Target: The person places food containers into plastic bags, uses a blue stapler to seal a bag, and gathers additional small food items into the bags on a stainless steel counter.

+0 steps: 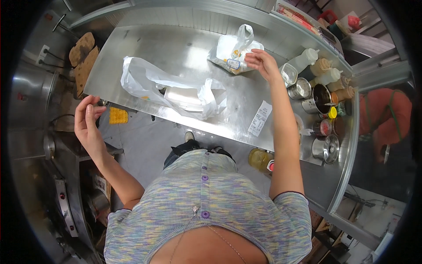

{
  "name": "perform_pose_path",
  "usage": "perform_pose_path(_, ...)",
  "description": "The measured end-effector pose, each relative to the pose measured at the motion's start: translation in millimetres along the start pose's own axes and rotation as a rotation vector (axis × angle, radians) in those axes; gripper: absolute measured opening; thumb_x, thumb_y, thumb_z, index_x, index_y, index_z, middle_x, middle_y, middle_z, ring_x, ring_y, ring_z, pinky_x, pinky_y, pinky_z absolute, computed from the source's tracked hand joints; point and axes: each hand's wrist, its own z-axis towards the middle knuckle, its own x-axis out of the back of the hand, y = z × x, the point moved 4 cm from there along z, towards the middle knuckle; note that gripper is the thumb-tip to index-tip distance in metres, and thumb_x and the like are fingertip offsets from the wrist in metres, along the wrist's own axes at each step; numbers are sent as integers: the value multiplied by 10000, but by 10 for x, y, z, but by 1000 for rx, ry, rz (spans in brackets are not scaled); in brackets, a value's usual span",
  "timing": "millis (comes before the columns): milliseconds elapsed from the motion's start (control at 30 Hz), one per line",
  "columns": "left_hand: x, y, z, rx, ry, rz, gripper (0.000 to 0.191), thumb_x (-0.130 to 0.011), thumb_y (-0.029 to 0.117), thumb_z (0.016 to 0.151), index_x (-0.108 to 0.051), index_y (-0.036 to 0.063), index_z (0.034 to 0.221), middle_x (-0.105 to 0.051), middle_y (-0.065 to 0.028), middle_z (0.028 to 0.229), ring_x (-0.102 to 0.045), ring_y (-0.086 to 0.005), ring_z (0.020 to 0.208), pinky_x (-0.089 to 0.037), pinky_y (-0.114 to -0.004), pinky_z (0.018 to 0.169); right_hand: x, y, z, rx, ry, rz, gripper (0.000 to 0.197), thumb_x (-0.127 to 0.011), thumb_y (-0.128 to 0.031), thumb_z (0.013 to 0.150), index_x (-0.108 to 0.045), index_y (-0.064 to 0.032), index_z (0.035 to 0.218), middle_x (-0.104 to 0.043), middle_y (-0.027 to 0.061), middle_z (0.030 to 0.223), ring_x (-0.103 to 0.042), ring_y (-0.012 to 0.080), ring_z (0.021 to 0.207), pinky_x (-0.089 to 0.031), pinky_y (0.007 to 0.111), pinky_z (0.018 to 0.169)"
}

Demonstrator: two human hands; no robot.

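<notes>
My right hand point(263, 64) is at the right side of a tied white plastic bag point(222, 49) with a printed picture and writing; whether the fingertips touch it I cannot tell. Nothing shows in that hand, and its fingers are extended. A second white plastic bag point(138, 77) lies with its mouth spread on the stainless steel worktop point(158, 43). Inside it sits a pale, box-like container point(184, 99). Off the worktop's left end, my left hand point(88, 122) hangs in the air, empty, with its fingers loosely bent and apart.
A printed receipt point(260, 118) lies on the right of the worktop. Squeeze bottles point(305, 57), a metal pot of dark sauce point(316, 99) and a lidded steel pot point(324, 148) line the right edge. Below stands a jug of yellow liquid point(258, 160). Behind glass, a person point(385, 115) bends over.
</notes>
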Motion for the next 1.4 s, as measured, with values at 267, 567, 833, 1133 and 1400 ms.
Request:
perform_pose_path(267,-4,-43,15,4,-40,-2,241,-433,135,899,-525,-11,1067,-602,-107,965,-577,-107,755,-456,-226,724,92,138,114,-39,141,32,338,-444,-142,830,-425,83,1081,-541,218,1061,-587,294,914,-494,310,681)
perform_pose_path(567,-1,-185,146,40,-42,-95,214,-448,110,888,-545,-25,1023,-603,-113,904,-580,-123,726,-450,-234,709,-146,-388,300,555,505,-757,472,-636,-305,709,-527,36,1017,-595,127,852,-587,233,748,-469,310,686)
perform_pose_path(833,18,-213,262,15,-40,-103,208,-449,98,885,-544,-28,1020,-598,-112,910,-565,-124,725,-444,-236,709,-491,-815,677,194,240,-734,159,-568,-151,710,-594,2,745,-585,52,684,-529,135,658,-397,245,633)
perform_pose_path(1133,335,-525,281,104,7,-146,208,-447,110,888,-548,-20,1016,-600,-99,890,-555,-112,720,-441,-229,710,-749,-1158,538,14,213,-654,133,-511,-142,738,-542,-50,646,-513,24,570,-481,112,523,-359,231,507)
perform_pose_path(1400,256,-497,375,103,-1,-192,207,-463,123,886,-554,-16,1009,-599,-88,869,-546,-109,705,-452,-226,689,-782,-1909,357,170,278,-526,147,-545,-154,750,-541,-56,640,-507,26,529,-503,140,517,-404,264,542)
